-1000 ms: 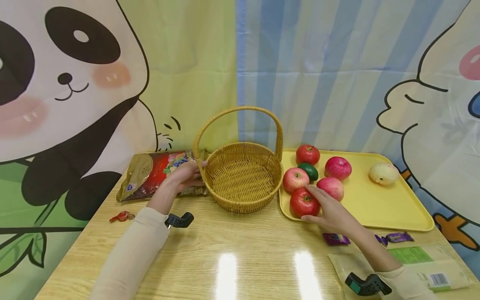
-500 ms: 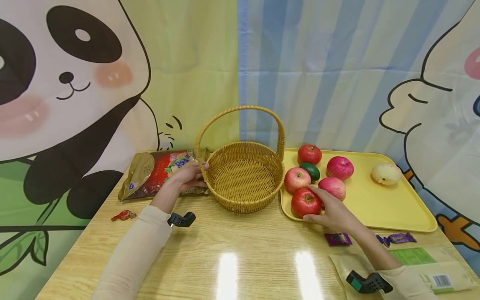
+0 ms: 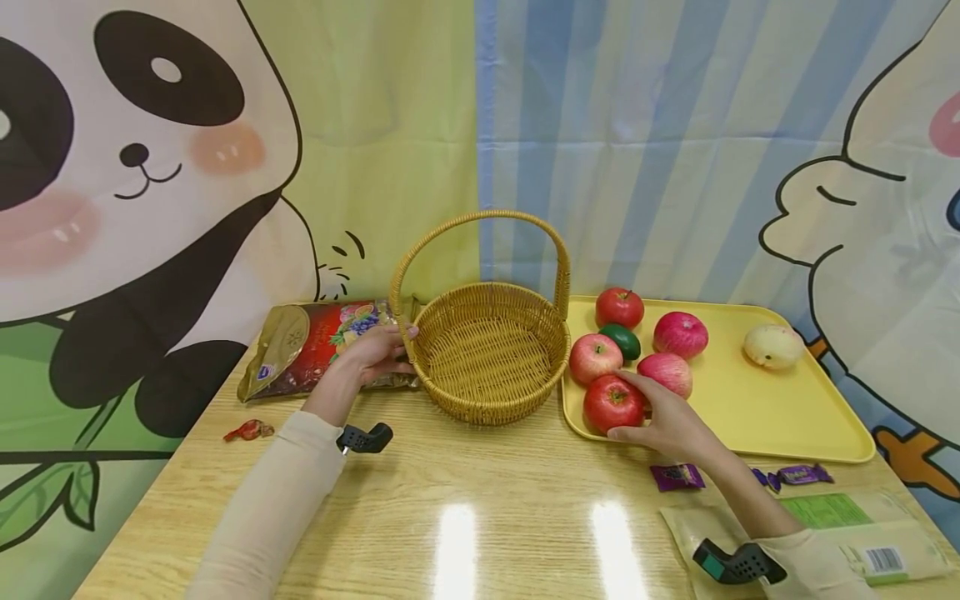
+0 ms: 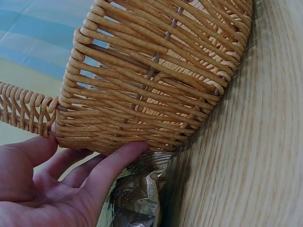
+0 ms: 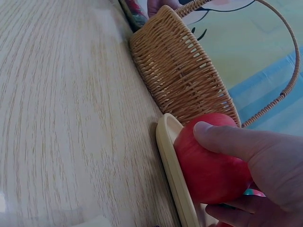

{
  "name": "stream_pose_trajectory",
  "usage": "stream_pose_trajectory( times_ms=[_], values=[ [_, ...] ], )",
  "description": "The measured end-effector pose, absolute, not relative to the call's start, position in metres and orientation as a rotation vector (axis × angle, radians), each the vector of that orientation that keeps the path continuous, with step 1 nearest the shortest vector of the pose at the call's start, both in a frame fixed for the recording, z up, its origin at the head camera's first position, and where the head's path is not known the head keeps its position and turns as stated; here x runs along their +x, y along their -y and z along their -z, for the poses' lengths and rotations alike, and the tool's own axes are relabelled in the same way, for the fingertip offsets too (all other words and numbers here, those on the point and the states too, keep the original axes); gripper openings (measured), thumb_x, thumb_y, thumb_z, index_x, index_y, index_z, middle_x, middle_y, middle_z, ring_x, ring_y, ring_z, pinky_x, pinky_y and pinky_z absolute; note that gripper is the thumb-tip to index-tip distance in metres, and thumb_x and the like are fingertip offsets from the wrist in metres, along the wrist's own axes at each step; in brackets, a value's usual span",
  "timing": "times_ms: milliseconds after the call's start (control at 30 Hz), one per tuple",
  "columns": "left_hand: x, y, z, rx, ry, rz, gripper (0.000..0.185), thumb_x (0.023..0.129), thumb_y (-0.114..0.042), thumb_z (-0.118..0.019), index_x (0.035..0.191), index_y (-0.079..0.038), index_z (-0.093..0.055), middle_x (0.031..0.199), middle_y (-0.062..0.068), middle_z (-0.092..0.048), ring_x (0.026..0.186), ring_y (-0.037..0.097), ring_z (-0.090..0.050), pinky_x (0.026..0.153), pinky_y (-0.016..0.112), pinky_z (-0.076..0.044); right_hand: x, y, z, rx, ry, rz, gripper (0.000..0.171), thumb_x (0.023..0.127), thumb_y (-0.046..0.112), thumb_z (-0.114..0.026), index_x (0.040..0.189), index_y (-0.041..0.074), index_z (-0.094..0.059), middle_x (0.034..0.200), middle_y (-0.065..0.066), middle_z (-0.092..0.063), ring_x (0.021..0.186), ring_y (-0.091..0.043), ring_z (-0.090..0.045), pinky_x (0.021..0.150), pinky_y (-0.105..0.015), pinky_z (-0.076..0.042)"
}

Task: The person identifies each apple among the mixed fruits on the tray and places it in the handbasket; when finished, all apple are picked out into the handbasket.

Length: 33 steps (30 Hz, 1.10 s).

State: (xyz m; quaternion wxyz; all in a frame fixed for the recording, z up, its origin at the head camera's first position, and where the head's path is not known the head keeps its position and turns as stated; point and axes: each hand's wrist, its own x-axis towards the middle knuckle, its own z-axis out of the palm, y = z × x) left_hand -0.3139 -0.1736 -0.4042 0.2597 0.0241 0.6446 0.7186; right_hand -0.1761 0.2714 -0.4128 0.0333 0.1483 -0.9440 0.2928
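Your right hand (image 5: pixel 262 163) wraps its thumb and fingers around a round red apple (image 5: pixel 213 165), thumb lying across the top and fingers curled beneath. The apple sits just inside the raised rim of a pale yellow plastic tray (image 5: pixel 176 175). Just beyond the tray's corner stands a woven wicker basket with a tall hoop handle (image 5: pixel 182 71), resting on the light wood-grain table (image 5: pixel 61 118). Past the basket a colourful foil bag (image 5: pixel 133 12) shows at the top edge.
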Motion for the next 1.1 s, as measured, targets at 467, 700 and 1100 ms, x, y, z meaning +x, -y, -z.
stream_pose_trajectory(
  times_ms=[467,700,1100],
  values=[
    [-0.314,0.174,0.405,0.06,-1.724,-1.966,0.052,0.105,-0.021,-0.042,0.15,0.002,-0.029,0.153,0.025,-0.031,0.14,0.04,-0.034,0.09,0.042,-0.056,-0.173,-0.271,0.391,0.444,2.896,-0.95,0.088,0.073,0.04,-0.084,0.143,0.008,-0.042,0.129,-0.018,-0.057,0.112,-0.039,-0.06,0.09,-0.057,-0.051],
    [-0.313,0.175,0.404,0.073,-1.735,-1.953,0.052,0.105,-0.021,-0.042,0.15,0.001,-0.029,0.153,0.024,-0.032,0.14,0.04,-0.035,0.093,0.044,-0.055,-0.171,-0.261,0.367,0.485,2.881,-0.957,0.09,0.073,0.041,-0.084,0.146,0.011,-0.04,0.128,-0.019,-0.058,0.11,-0.037,-0.06,0.088,-0.053,-0.053],
    [-0.311,0.174,0.402,0.047,-1.714,-1.957,0.053,0.105,-0.021,-0.041,0.152,-0.001,-0.026,0.154,0.024,-0.03,0.141,0.039,-0.033,0.091,0.042,-0.055,-0.182,-0.224,0.34,0.637,2.862,-1.026,0.087,0.075,0.038,-0.084,0.146,0.013,-0.04,0.134,-0.015,-0.056,0.118,-0.039,-0.058,0.086,-0.048,-0.056]
  ],
)
